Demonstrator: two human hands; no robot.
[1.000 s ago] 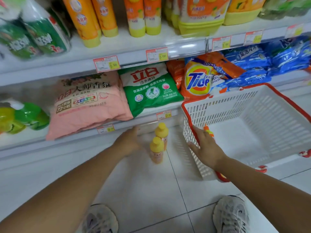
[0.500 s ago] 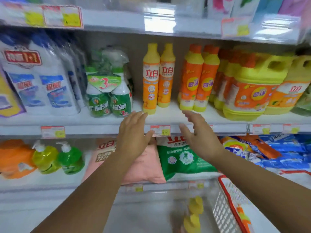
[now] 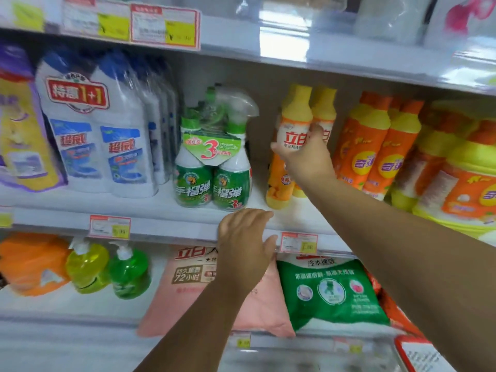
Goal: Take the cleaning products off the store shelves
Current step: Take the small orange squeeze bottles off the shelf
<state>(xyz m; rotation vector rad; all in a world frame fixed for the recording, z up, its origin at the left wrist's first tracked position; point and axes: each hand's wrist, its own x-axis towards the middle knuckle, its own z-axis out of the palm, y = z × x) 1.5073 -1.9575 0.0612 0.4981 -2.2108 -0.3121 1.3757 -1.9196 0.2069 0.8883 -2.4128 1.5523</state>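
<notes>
On the middle shelf: closes the right hand round the front yellow-capped bottle, after reaching open and short of it half a second back. Keeps the left hand loose at the shelf lip, below the green spray bottles, grasping nothing. Leaves the bottle on the shelf for now, not yet lifted. Looks like the next pick starting, with plenty left to clear.

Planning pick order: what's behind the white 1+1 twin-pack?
More white blue-capped bottles in a row; only their edges show, the twin-pack hides how many.
</notes>
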